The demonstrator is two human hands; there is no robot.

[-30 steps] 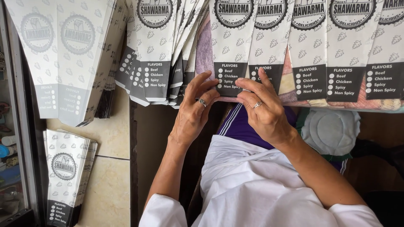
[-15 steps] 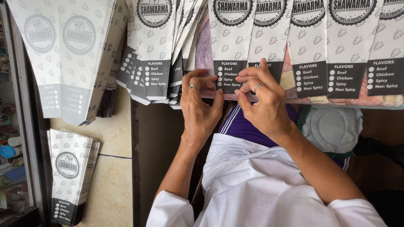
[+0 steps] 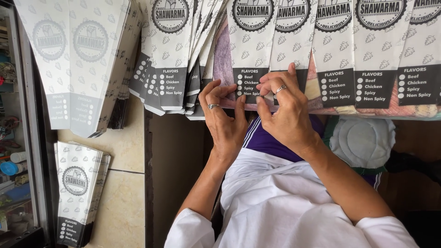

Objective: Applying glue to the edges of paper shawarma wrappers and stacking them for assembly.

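Right now both hands sit at the bottom edge of one paper sleeve [image 3: 251, 55], a tapered white wrapper w/ a round dark emblem up top and a dark band w/ a checklist at its lower end. Left hand [image 3: 226, 117] has a ring on one finger; its fingers curl up onto the dark band from the left, thumb pointing up alongside, pinching the sleeve's lower edge. Right hand [image 3: 285, 110], also w/ a ring, comes in from the right, fingertips bent over the same band and thumb underneath, so both are closed on that sleeve, hands nearly touching each other. That sleeve lies in a row of matching sleeves [image 3: 374, 50] overlapped side by side along the bench edge to the right, over a pinkish patterned cloth [image 3: 399, 110] that shows just below them. Left of it is a fanned stack of sleeves [image 3: 172, 55], edges splayed. Further left, a pile of sleeves lying back-side up [image 3: 80, 59], print faint. Below that, on the tiled floor [image 3: 124, 211], a smaller stack [image 3: 76, 197] face up. Person's lap shows white fabric [image 3: 280, 206] over a purple garment [image 3: 266, 138]. A round whitish lid [image 3: 363, 140] sits low right, under the bench edge.
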